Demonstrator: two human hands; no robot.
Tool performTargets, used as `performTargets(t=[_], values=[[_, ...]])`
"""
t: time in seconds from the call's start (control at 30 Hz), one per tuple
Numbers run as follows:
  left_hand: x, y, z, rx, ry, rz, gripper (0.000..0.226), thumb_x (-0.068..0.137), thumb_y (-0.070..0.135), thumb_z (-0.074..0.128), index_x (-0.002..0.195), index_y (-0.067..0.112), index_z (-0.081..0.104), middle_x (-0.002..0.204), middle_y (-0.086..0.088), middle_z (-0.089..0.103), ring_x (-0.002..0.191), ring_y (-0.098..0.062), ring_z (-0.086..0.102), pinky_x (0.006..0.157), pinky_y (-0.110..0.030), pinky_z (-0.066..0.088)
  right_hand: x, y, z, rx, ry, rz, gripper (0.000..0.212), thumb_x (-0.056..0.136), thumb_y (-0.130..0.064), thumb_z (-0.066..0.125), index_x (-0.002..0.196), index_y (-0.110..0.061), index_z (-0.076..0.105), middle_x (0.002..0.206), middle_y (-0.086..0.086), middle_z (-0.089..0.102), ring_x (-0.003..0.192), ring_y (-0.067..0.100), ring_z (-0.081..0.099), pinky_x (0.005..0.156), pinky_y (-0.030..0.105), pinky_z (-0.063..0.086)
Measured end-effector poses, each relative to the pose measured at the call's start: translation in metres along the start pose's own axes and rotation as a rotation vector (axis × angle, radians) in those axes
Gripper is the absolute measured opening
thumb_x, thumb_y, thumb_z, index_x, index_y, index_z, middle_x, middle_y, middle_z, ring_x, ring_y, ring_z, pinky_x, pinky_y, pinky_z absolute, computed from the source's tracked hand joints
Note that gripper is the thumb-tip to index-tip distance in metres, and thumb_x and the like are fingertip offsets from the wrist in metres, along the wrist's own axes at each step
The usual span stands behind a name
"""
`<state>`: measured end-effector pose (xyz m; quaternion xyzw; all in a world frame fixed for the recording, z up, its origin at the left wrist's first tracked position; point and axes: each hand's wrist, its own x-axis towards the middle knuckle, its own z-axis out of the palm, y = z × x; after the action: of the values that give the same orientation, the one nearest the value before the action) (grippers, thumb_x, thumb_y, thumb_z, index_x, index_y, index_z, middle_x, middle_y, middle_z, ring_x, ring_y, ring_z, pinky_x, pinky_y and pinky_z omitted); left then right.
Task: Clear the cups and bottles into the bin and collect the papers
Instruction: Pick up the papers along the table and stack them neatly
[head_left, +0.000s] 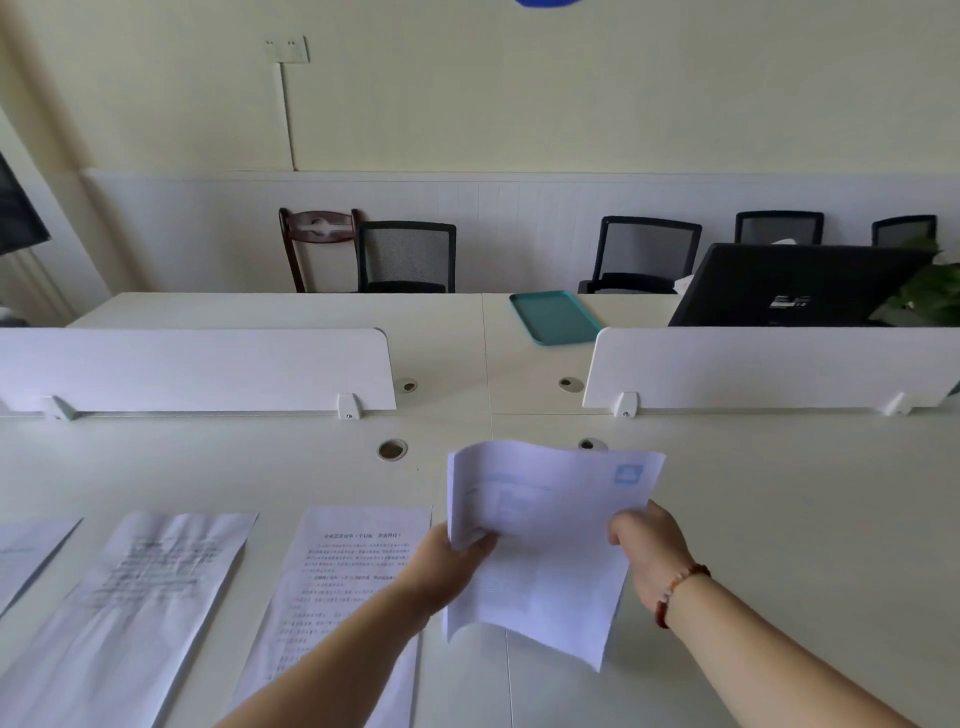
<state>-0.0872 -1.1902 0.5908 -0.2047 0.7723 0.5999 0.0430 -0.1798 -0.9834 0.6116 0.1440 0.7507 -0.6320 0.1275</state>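
Observation:
A white printed sheet (545, 540) is held up above the white desk (779, 493), slightly curled. My left hand (447, 564) pinches its left edge and my right hand (649, 551), with a beaded bracelet on the wrist, grips its right edge. Flat on the desk to the left lie three more printed papers: one (343, 587) partly under my left forearm, a second (135, 608) further left, and a third (26, 551) cut off by the frame's left edge. No cups, bottles or bin are in view.
Two low white divider panels (197, 369) (769, 369) stand across the desk with a gap between them. Beyond lie a teal tray (553, 317), a black monitor back (789, 286) and a green plant (935, 286). Several chairs line the far wall. Cable holes (392, 449) dot the desk.

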Motion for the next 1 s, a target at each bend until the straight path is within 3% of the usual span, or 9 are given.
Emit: performTargets(t=[0.1, 0.23, 0.4, 0.5, 0.6, 0.73, 0.8, 0.87, 1.0], values=[[0.0, 0.008, -0.022, 0.028, 0.001, 0.05, 0.012, 0.09, 0.027, 0.065, 0.097, 0.022, 0.073, 0.102, 0.003, 0.075, 0.095, -0.011, 0.069, 0.089, -0.03, 0.054, -0.001, -0.007, 0.014, 0.037, -0.032, -0.041, 0.02, 0.069, 0.012, 0.046, 0.067, -0.007, 0.051, 0.069, 0.007, 0.049, 0.069, 0.023, 0.039, 0.061, 0.028, 0.031], [-0.003, 0.0, -0.06, -0.049, 0.092, 0.024, 0.022, 0.081, 0.019, 0.062, 0.094, 0.003, 0.07, 0.087, -0.004, 0.07, 0.083, -0.019, 0.065, 0.084, -0.041, 0.055, -0.009, -0.007, 0.05, 0.028, -0.235, 0.021, 0.022, 0.07, 0.003, 0.049, 0.082, -0.007, 0.064, 0.08, 0.01, 0.065, 0.072, 0.027, 0.056, 0.065, 0.03, 0.043], [-0.006, -0.031, -0.102, -0.115, 0.215, -0.088, 0.025, 0.071, 0.024, 0.056, 0.087, 0.012, 0.071, 0.084, -0.008, 0.072, 0.078, -0.021, 0.067, 0.073, -0.032, 0.056, -0.023, 0.027, 0.104, -0.176, -0.421, 0.165, 0.031, 0.077, 0.002, 0.043, 0.096, -0.004, 0.066, 0.085, 0.016, 0.067, 0.072, 0.029, 0.059, 0.067, 0.036, 0.045], [-0.012, -0.049, -0.121, -0.158, 0.194, -0.182, 0.027, 0.069, 0.018, 0.061, 0.092, 0.011, 0.071, 0.083, -0.006, 0.071, 0.072, -0.018, 0.066, 0.062, -0.023, 0.055, -0.026, 0.04, 0.127, -0.242, -0.421, 0.178, 0.035, 0.071, 0.002, 0.04, 0.098, 0.001, 0.062, 0.085, 0.015, 0.06, 0.074, 0.027, 0.051, 0.067, 0.036, 0.037], [-0.014, -0.073, -0.137, -0.223, 0.194, -0.283, 0.041, 0.061, 0.018, 0.061, 0.098, 0.004, 0.071, 0.091, -0.014, 0.074, 0.075, -0.024, 0.07, 0.067, -0.028, 0.059, -0.025, 0.049, 0.146, -0.261, -0.385, 0.186, 0.032, 0.079, 0.006, 0.036, 0.094, -0.003, 0.062, 0.088, 0.014, 0.063, 0.077, 0.028, 0.054, 0.065, 0.029, 0.041], [-0.014, -0.095, -0.147, -0.093, 0.196, -0.36, 0.021, 0.066, 0.021, 0.057, 0.085, 0.014, 0.064, 0.077, 0.002, 0.064, 0.065, -0.009, 0.059, 0.045, -0.011, 0.045, -0.02, 0.071, 0.17, -0.299, -0.321, 0.193, 0.029, 0.075, 0.004, 0.035, 0.086, -0.002, 0.061, 0.087, 0.012, 0.057, 0.076, 0.025, 0.045, 0.072, 0.031, 0.037], [-0.005, -0.105, -0.149, -0.007, 0.2, -0.381, 0.028, 0.064, 0.022, 0.055, 0.09, 0.016, 0.063, 0.084, -0.001, 0.066, 0.073, -0.013, 0.061, 0.058, -0.016, 0.051, -0.018, 0.08, 0.18, -0.303, -0.305, 0.211, 0.025, 0.076, 0.006, 0.034, 0.078, -0.004, 0.057, 0.081, 0.012, 0.055, 0.074, 0.024, 0.043, 0.072, 0.031, 0.036], [0.009, -0.112, -0.149, 0.119, 0.23, -0.425, 0.03, 0.067, 0.026, 0.053, 0.095, 0.023, 0.064, 0.102, -0.006, 0.069, 0.095, -0.023, 0.063, 0.085, -0.027, 0.054, -0.018, 0.085, 0.186, -0.353, -0.293, 0.194, 0.023, 0.078, 0.007, 0.033, 0.073, -0.006, 0.051, 0.074, 0.01, 0.049, 0.068, 0.022, 0.039, 0.067, 0.027, 0.033], [0.029, -0.123, -0.14, 0.419, 0.245, -0.547, 0.039, 0.08, 0.024, 0.044, 0.115, 0.029, 0.063, 0.129, -0.011, 0.048, 0.122, -0.033, 0.041, 0.105, -0.034, 0.038, -0.008, 0.091, 0.197, -0.516, -0.352, 0.118, 0.018, 0.079, 0.004, 0.038, 0.077, -0.007, 0.053, 0.069, 0.006, 0.056, 0.058, 0.022, 0.048, 0.05, 0.027, 0.041]])
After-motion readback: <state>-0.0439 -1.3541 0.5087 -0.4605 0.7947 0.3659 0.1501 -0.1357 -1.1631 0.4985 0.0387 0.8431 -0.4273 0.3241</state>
